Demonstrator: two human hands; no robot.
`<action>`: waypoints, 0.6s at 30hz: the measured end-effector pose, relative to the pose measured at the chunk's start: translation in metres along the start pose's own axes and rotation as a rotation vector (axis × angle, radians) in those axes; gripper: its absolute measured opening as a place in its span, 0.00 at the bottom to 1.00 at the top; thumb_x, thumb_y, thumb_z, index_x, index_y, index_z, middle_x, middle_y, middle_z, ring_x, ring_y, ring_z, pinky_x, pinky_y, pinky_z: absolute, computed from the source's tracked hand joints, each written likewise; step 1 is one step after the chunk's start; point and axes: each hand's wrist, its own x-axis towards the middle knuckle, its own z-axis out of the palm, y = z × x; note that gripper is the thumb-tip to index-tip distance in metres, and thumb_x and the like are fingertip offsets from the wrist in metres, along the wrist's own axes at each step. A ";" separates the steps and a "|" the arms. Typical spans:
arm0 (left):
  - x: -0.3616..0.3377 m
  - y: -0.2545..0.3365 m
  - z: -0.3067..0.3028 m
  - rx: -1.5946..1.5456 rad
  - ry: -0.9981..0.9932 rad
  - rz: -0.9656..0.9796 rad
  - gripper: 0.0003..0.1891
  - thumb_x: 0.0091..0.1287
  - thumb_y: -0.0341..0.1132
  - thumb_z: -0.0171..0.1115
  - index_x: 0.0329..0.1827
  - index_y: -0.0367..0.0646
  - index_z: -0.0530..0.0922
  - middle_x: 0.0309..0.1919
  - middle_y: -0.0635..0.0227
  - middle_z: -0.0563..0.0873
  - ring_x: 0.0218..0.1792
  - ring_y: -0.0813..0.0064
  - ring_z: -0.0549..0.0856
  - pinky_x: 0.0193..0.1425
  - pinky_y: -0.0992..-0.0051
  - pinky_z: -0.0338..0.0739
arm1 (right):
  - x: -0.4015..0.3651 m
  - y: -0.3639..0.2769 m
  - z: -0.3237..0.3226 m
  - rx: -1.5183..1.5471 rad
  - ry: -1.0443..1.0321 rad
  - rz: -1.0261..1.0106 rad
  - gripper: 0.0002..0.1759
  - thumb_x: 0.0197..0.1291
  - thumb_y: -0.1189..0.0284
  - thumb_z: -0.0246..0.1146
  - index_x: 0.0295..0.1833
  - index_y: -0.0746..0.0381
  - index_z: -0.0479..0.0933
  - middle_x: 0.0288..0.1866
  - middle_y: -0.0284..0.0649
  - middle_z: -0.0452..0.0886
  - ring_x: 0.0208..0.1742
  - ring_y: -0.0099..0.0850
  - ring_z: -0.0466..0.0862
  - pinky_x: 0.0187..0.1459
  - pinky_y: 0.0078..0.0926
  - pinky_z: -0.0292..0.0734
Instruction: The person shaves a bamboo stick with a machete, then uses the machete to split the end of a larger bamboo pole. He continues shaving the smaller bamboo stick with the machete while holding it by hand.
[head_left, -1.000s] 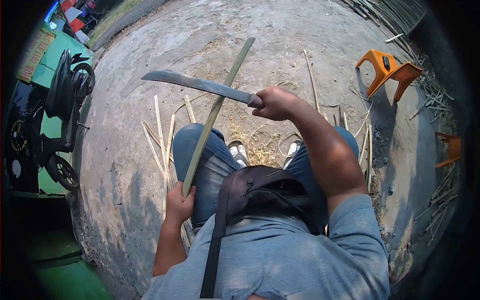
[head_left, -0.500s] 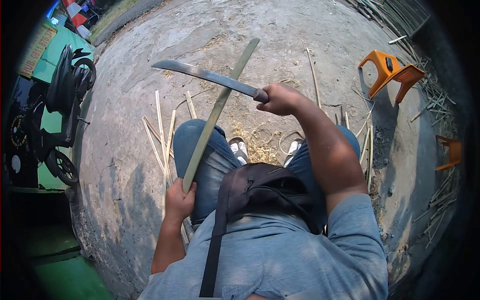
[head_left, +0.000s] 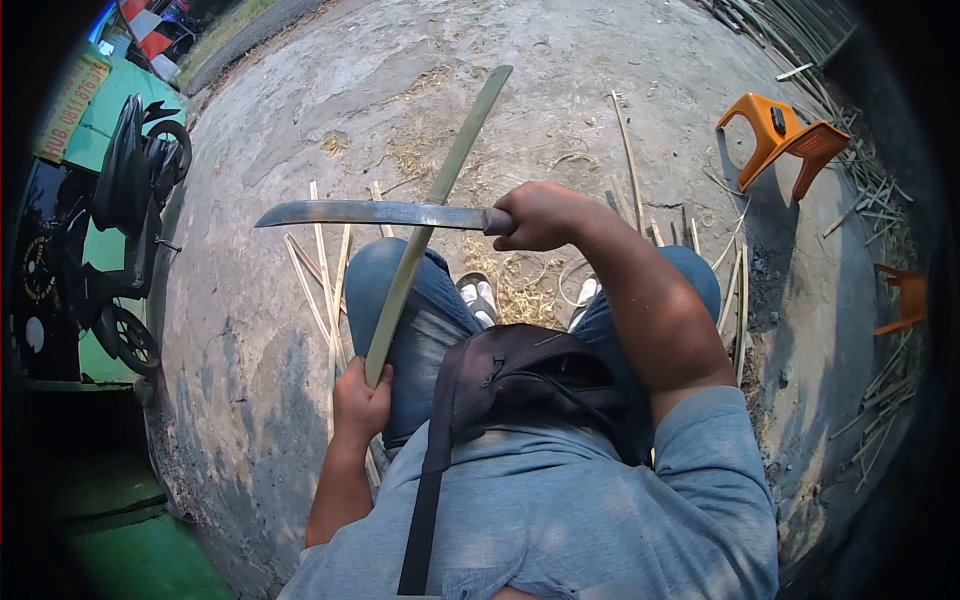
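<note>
A long green bamboo strip (head_left: 460, 150) slants up and away from my left hand (head_left: 360, 398), which is closed round its near end beside my left knee. My right hand (head_left: 545, 215) grips the dark handle of a machete (head_left: 360, 213). The long curved blade points left and lies across the strip around its middle, above my knees. Whether the edge touches the strip or cuts into it, I cannot tell.
Pale shavings (head_left: 525, 300) lie between my feet. Thin strips (head_left: 322, 270) rest on the ground by my left knee, others by my right. An orange stool (head_left: 760, 135) stands at the upper right, a motorcycle (head_left: 130, 210) at the left. A black bag (head_left: 530, 385) is on my lap.
The machete has moved down along the strip toward me, and its tip has swung lower and left. My right hand has come nearer and slightly left. The strip has tilted a little.
</note>
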 end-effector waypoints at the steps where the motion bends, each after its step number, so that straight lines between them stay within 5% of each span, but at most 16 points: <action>1: 0.000 0.001 -0.001 -0.005 -0.001 0.001 0.18 0.73 0.43 0.69 0.37 0.35 0.77 0.27 0.43 0.84 0.33 0.37 0.87 0.37 0.52 0.78 | 0.003 0.007 0.001 0.012 0.016 0.026 0.20 0.62 0.55 0.75 0.52 0.56 0.88 0.44 0.46 0.91 0.48 0.46 0.90 0.52 0.43 0.84; 6: 0.001 0.004 -0.003 0.023 -0.019 -0.019 0.18 0.73 0.43 0.69 0.37 0.35 0.77 0.26 0.43 0.84 0.33 0.37 0.87 0.37 0.52 0.79 | 0.008 0.035 -0.008 0.139 0.092 0.172 0.22 0.62 0.56 0.76 0.52 0.62 0.87 0.43 0.48 0.91 0.48 0.42 0.90 0.53 0.39 0.83; 18: 0.001 0.003 -0.002 0.020 -0.012 -0.007 0.17 0.73 0.42 0.69 0.37 0.36 0.78 0.27 0.44 0.84 0.34 0.37 0.87 0.38 0.52 0.79 | -0.001 -0.009 0.006 -0.084 -0.026 0.028 0.19 0.60 0.56 0.74 0.53 0.52 0.88 0.46 0.45 0.91 0.51 0.47 0.90 0.54 0.45 0.83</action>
